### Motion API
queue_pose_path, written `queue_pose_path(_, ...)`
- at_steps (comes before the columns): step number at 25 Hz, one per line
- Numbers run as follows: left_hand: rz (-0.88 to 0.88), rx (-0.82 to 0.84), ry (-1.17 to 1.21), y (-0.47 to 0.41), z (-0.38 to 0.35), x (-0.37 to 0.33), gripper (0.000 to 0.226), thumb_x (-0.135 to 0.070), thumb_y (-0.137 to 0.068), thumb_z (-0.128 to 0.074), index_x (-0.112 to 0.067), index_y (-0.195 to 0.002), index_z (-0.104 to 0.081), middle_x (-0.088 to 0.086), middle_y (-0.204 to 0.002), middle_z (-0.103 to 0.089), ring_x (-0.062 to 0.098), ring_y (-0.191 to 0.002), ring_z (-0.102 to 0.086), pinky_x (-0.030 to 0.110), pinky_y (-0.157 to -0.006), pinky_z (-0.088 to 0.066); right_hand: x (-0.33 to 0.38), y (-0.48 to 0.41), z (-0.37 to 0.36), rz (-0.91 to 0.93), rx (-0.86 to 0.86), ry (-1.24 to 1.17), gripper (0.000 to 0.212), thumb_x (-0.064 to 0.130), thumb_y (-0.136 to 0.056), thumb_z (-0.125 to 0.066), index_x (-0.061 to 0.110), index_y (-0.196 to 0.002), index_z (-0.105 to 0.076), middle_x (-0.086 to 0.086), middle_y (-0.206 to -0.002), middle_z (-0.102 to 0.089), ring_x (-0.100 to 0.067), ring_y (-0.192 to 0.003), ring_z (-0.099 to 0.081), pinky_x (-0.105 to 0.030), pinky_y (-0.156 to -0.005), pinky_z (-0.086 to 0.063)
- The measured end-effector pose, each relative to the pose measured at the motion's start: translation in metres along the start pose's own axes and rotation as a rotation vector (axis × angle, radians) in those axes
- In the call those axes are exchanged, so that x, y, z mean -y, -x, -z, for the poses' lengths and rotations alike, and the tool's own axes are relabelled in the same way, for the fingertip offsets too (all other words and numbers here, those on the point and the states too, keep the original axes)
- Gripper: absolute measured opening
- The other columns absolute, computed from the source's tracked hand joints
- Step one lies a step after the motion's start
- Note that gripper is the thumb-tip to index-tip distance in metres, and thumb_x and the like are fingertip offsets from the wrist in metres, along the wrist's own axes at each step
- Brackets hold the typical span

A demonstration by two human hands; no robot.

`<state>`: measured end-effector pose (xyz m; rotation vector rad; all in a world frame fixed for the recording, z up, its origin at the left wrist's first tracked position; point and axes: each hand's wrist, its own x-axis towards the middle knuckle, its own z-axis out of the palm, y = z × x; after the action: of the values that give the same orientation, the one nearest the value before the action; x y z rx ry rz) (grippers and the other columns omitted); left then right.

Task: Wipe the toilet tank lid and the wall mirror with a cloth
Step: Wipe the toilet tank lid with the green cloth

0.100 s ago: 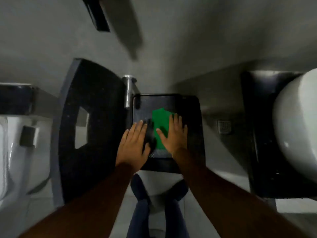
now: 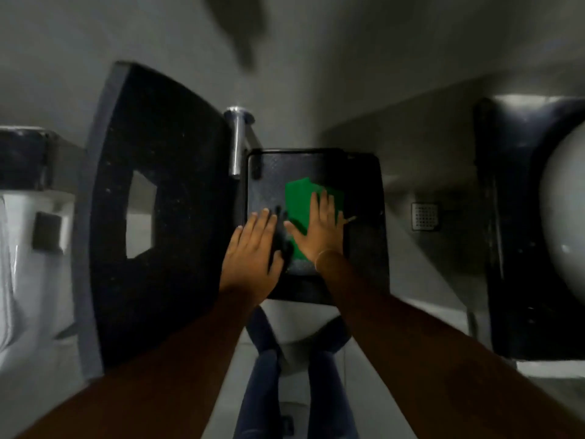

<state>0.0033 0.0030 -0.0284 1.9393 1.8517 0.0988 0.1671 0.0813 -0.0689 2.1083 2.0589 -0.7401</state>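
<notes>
The black toilet tank lid (image 2: pixel 357 172) lies below me at the centre of the head view. A green cloth (image 2: pixel 300 198) is spread on it. My right hand (image 2: pixel 319 229) presses flat on the cloth, fingers pointing to the wall. My left hand (image 2: pixel 253 251) rests flat and bare on the lid's left part, just beside the cloth. No wall mirror is in view.
A black counter (image 2: pixel 177 153) with a cut-out stands close on the left, with a chrome pipe (image 2: pixel 235 144) between it and the lid. A white basin (image 2: pixel 563 217) on a dark counter is at the right. A floor drain (image 2: pixel 425 216) and the white bowl (image 2: pixel 300 324) lie below.
The whole view has shifted slightly. Both hands stay flat on the lid in nearly the same places, the right one still on the cloth.
</notes>
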Motion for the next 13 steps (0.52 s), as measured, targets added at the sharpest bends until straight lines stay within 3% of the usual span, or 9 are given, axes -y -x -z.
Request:
queue_pose_path(5,0.032,0.094,-0.007,0.015,-0.046,0.008,0.075,-0.036,-0.103,-0.048,-0.016,-0.173,-0.028,0.007,-0.181,-0.023,0.025,-0.168,-0.017,0.045,-0.134,-0.010,-0.011,-0.027,-0.057,-0.021,0.034,0.085,0.121,0.078,-0.079,-0.053,0.011,-0.162,0.005,-0.019,-0.168,0.008,-0.034,-0.156,0.003,-0.051,-0.126,-0.009)
queue_pose_path(7,0.032,0.059,-0.034,0.018,-0.046,0.013,0.076,-0.038,-0.101,-0.045,-0.016,-0.172,-0.030,0.005,-0.181,-0.024,0.025,-0.168,-0.019,0.046,-0.135,-0.013,-0.011,-0.033,-0.060,-0.008,0.010,0.070,0.106,0.068,-0.089,-0.048,0.010,-0.161,0.004,-0.019,-0.168,0.007,-0.033,-0.157,0.003,-0.049,-0.127,-0.009)
queue_pose_path(9,0.027,0.062,-0.046,0.020,-0.038,0.016,0.075,-0.040,-0.102,-0.041,-0.016,-0.172,-0.031,0.005,-0.181,-0.025,0.024,-0.167,-0.019,0.046,-0.135,-0.014,-0.014,-0.036,-0.051,-0.015,-0.018,-0.011,0.077,0.042,-0.103,-0.040,0.009,-0.162,-0.002,-0.015,-0.169,0.004,-0.029,-0.157,-0.001,-0.045,-0.127,-0.011)
queue_pose_path(11,0.020,0.051,-0.064,0.022,-0.023,0.012,0.074,-0.042,-0.103,-0.037,-0.017,-0.173,-0.029,0.003,-0.181,-0.022,0.022,-0.168,-0.017,0.043,-0.135,-0.010,-0.015,-0.029,-0.027,-0.025,-0.039,-0.290,0.058,0.019,-0.107,-0.039,0.005,-0.159,-0.017,-0.015,-0.168,-0.010,-0.027,-0.156,-0.014,-0.037,-0.127,-0.016)
queue_pose_path(13,0.008,0.041,-0.080,0.018,-0.002,-0.002,0.074,-0.044,-0.105,-0.033,-0.020,-0.174,-0.023,-0.001,-0.182,-0.015,0.018,-0.169,-0.011,0.039,-0.135,-0.001,-0.014,-0.011,0.007,-0.128,-0.066,-0.595,0.050,0.012,-0.106,-0.043,0.002,-0.154,-0.033,-0.019,-0.160,-0.034,-0.031,-0.148,-0.036,-0.032,-0.122,-0.028)
